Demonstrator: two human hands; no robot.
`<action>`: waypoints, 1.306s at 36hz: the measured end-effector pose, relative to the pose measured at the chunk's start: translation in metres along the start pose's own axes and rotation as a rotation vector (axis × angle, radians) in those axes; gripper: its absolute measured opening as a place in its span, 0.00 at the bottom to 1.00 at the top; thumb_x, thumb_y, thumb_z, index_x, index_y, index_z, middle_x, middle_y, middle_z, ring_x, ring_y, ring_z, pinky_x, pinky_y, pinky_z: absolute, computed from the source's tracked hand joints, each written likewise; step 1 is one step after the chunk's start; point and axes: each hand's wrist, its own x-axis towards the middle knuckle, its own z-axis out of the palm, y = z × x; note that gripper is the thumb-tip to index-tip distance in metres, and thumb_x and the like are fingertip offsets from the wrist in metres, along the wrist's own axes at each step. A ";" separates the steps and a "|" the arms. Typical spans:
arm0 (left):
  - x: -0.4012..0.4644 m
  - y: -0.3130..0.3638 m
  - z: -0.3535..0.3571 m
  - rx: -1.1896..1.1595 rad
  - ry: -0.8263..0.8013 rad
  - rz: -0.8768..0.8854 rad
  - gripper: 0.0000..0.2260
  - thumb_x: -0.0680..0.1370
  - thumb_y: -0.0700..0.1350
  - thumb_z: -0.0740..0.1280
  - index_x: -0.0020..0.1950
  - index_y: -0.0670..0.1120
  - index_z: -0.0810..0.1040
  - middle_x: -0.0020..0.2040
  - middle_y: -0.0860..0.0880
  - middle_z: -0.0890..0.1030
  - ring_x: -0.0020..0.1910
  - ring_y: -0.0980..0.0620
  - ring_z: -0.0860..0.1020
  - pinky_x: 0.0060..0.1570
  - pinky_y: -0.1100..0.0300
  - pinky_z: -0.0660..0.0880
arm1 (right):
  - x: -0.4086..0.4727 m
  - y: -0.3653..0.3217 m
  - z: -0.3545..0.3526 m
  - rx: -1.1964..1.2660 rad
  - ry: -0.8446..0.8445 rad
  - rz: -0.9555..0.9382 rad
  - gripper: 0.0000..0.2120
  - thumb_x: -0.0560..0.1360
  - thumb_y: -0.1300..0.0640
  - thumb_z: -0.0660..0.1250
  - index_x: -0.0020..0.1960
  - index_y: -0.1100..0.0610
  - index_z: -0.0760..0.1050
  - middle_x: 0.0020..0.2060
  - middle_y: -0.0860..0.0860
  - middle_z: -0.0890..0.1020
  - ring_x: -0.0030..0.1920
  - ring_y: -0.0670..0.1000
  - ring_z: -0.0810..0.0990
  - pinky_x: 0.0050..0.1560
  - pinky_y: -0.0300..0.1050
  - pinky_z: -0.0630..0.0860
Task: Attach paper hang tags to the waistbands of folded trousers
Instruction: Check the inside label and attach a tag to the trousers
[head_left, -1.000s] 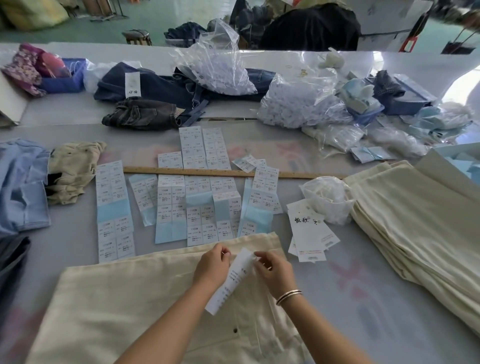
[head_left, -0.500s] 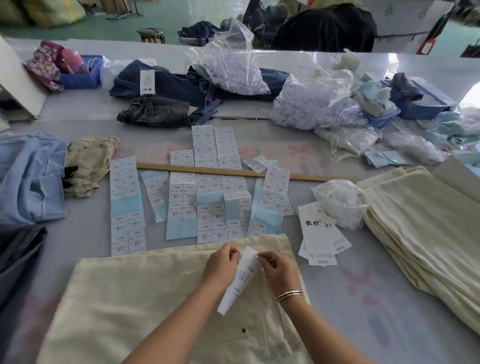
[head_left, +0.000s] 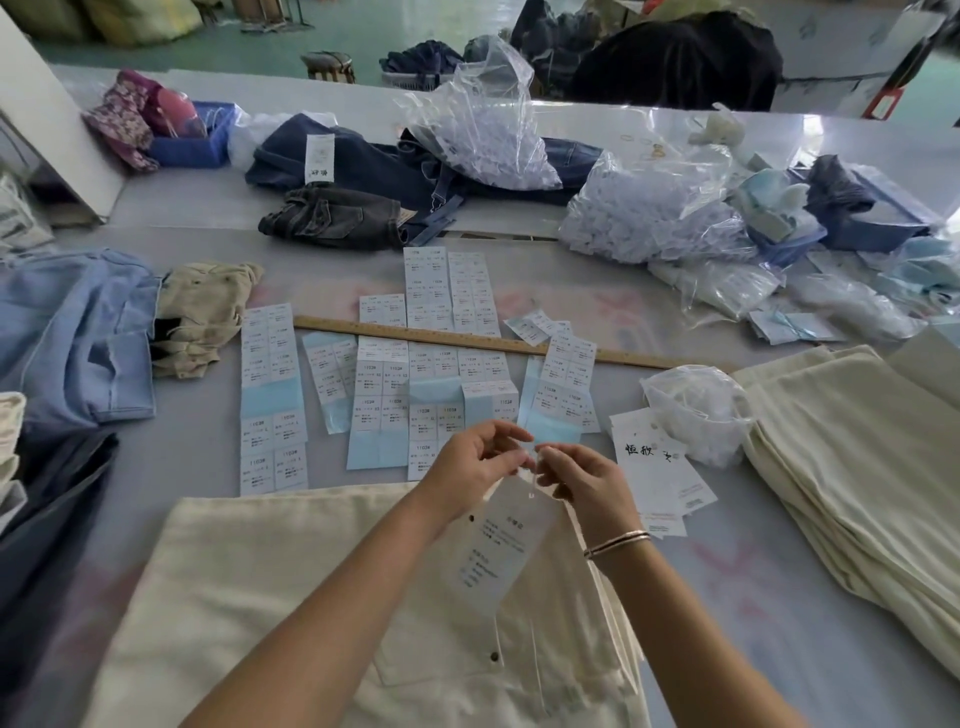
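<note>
A cream pair of folded trousers (head_left: 249, 597) lies on the table right in front of me, waistband toward the far side. A white paper hang tag (head_left: 504, 545) with printed text hangs over it from a thin fastener at its top hole. My left hand (head_left: 472, 462) and my right hand (head_left: 582, 480) meet just above the tag, fingertips pinching the fastener between them. A small stack of spare hang tags (head_left: 660, 473) lies to the right of my hands.
Sheets of size stickers (head_left: 272, 395) and a wooden ruler (head_left: 467, 340) lie beyond the trousers. A stack of cream trousers (head_left: 857, 467) sits at right, a small plastic bag (head_left: 696, 410) beside it. Blue and dark garments (head_left: 67, 338) lie at left; bags of fasteners (head_left: 654, 218) at the back.
Both hands have lifted up and away from the waistband, and the tag now hangs lower beneath them, swung from slanting between the hands to dangling from its top.
</note>
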 end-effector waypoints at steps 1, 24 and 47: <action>-0.001 0.001 0.001 0.030 -0.011 0.017 0.06 0.78 0.41 0.67 0.52 0.52 0.79 0.42 0.52 0.84 0.46 0.55 0.82 0.49 0.63 0.78 | -0.001 -0.001 0.001 0.050 -0.006 0.021 0.05 0.73 0.62 0.69 0.41 0.57 0.82 0.32 0.53 0.83 0.31 0.46 0.78 0.34 0.36 0.71; -0.016 -0.013 0.036 0.029 0.271 0.180 0.08 0.77 0.36 0.68 0.46 0.51 0.77 0.36 0.53 0.82 0.26 0.67 0.72 0.28 0.76 0.65 | -0.007 0.001 0.009 0.410 0.031 0.220 0.05 0.64 0.61 0.70 0.38 0.60 0.83 0.33 0.53 0.83 0.35 0.48 0.81 0.32 0.34 0.68; -0.016 -0.019 0.042 -0.011 0.297 0.151 0.11 0.77 0.36 0.68 0.45 0.53 0.78 0.41 0.48 0.83 0.41 0.54 0.81 0.38 0.70 0.71 | -0.008 0.001 0.011 0.434 0.029 0.209 0.05 0.64 0.60 0.70 0.36 0.60 0.84 0.31 0.53 0.82 0.31 0.46 0.80 0.28 0.34 0.67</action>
